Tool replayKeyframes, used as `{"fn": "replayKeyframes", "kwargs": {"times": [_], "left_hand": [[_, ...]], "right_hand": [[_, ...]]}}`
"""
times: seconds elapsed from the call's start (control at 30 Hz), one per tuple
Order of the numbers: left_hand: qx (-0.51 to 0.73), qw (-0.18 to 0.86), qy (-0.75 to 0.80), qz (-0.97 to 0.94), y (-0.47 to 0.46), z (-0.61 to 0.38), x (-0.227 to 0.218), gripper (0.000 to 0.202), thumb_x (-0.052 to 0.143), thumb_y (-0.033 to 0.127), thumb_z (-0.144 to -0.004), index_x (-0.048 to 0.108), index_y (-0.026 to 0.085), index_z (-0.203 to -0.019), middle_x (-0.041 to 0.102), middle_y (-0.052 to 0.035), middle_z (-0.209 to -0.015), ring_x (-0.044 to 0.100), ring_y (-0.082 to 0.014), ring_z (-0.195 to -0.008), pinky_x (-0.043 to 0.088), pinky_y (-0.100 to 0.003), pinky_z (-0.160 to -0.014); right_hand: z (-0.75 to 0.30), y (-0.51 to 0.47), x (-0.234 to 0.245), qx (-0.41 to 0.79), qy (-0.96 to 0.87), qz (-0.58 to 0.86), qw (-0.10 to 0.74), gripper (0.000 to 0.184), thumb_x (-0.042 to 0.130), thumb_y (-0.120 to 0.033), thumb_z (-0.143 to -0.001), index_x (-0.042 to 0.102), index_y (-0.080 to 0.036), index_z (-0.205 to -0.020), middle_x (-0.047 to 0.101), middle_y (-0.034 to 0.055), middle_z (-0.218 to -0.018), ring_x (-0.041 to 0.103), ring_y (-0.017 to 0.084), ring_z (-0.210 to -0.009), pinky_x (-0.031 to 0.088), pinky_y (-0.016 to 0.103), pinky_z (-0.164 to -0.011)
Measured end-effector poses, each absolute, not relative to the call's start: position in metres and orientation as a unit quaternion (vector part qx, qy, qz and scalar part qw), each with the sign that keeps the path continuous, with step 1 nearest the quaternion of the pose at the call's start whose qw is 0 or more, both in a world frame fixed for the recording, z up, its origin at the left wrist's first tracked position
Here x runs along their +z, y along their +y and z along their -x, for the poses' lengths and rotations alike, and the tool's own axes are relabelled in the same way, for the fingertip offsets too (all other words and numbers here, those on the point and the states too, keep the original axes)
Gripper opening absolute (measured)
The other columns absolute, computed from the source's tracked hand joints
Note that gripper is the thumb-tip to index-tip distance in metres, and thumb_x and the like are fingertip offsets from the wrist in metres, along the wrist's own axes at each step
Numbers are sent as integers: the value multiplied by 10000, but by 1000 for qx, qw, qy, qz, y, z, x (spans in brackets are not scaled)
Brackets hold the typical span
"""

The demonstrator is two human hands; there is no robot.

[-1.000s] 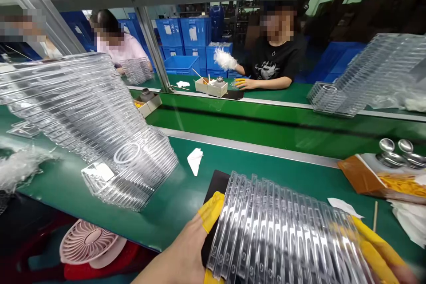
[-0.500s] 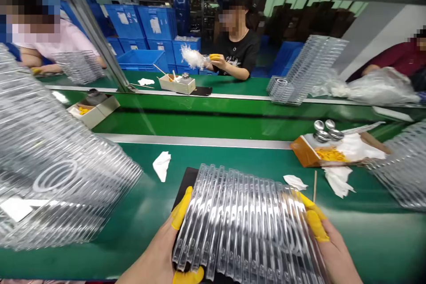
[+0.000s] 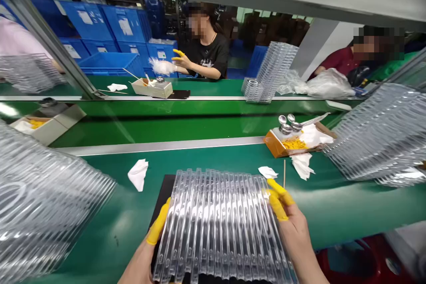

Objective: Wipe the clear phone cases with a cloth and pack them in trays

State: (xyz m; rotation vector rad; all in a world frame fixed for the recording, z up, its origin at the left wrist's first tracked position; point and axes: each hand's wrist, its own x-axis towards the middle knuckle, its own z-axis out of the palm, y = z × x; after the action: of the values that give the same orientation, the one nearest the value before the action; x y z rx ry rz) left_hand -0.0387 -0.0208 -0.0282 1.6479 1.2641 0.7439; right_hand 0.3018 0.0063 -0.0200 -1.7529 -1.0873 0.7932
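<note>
A row of several clear plastic trays (image 3: 219,226) stands on edge between my two hands, over a black mat (image 3: 163,199) on the green bench. My left hand (image 3: 146,253) presses the left end of the row, a yellow finger cot on its thumb. My right hand (image 3: 293,230) presses the right end, with yellow cots on its fingertips. Both hands are closed against the row and squeeze it together.
Tall stacks of clear trays lean at the left (image 3: 43,204) and right (image 3: 379,142). A crumpled white wipe (image 3: 138,174), a thin stick (image 3: 284,173) and an orange box (image 3: 289,142) with metal caps lie on the bench. Across the conveyor (image 3: 186,124), people work before blue crates.
My view has swung to the right, so the left stack slid toward the edge and the right stack came in. Both hands keep hold of the tray row, now more upright and centred.
</note>
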Motion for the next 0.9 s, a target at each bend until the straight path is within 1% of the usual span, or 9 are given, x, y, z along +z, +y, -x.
{"fn": "replayKeyframes", "kwargs": {"times": [0.1,0.2,0.27,0.4,0.5,0.63,0.73,0.83,0.9], "left_hand": [[299,464,517,-654,-20,34,-25,1242,647,787,-645,-107,332,-1520,300,-99,-1561,260,-426,-1415,318,-558,-1118],[296,466,516,-655,-20,31,-22,1322,740,717,-618,-154,326,-1509,241,-108,-1582,209,-417,-1434,288,-537,-1139],[298,452,515,-665,-19,29,-21,1370,799,667,-588,-164,336,-1505,212,-103,-1592,194,-416,-1439,272,-532,-1147],[310,430,511,-676,-19,29,-23,1353,833,608,-593,-133,364,-1508,181,-83,-1602,196,-418,-1438,268,-535,-1148],[315,427,516,-672,-18,28,-25,1336,851,569,-594,-98,375,-1514,179,-78,-1603,229,-417,-1428,278,-526,-1146],[324,440,517,-659,-18,29,-28,1353,851,559,-597,-117,340,-1517,138,-116,-1608,255,-421,-1418,277,-531,-1144],[315,454,513,-657,-17,33,-27,1388,854,588,-573,-135,332,-1512,75,-137,-1615,186,-411,-1442,224,-544,-1159],[299,449,488,-686,-12,38,-24,1430,868,613,-517,-112,323,-1517,76,-149,-1612,138,-420,-1450,170,-563,-1164],[309,444,475,-694,-7,38,-19,1433,859,631,-514,-109,307,-1520,95,-156,-1607,146,-423,-1447,203,-563,-1156]], "right_hand": [[-315,13,-25,333,-471,678,455,669,605,-553,-845,437,-227,-1404,624,88,-1236,603,259,-1091,486,367,-964],[-332,27,-26,343,-490,644,477,782,691,-543,-769,386,-269,-1434,593,93,-1274,633,240,-1002,538,346,-897],[-340,39,-25,361,-500,630,471,785,721,-553,-724,438,-277,-1402,595,101,-1285,636,263,-1035,546,359,-898],[-344,56,-19,398,-551,616,398,605,707,-610,-697,646,-268,-1191,669,100,-1190,584,332,-1167,491,432,-990],[-343,72,-4,393,-584,605,371,547,636,-675,-724,714,-260,-1071,698,99,-1135,565,356,-1190,444,482,-1032],[-315,108,38,397,-660,560,306,539,595,-651,-791,690,-270,-1159,655,77,-1233,505,352,-1260,352,529,-1089],[-266,136,71,442,-752,454,184,536,542,-614,-854,608,-299,-1284,565,33,-1357,446,308,-1320,294,516,-1126],[-217,156,85,445,-794,399,109,533,530,-623,-848,626,-296,-1258,578,14,-1338,512,292,-1266,362,495,-1091],[-197,162,83,443,-804,385,95,525,572,-630,-811,674,-284,-1192,626,17,-1276,575,293,-1193,427,467,-1041]]}}
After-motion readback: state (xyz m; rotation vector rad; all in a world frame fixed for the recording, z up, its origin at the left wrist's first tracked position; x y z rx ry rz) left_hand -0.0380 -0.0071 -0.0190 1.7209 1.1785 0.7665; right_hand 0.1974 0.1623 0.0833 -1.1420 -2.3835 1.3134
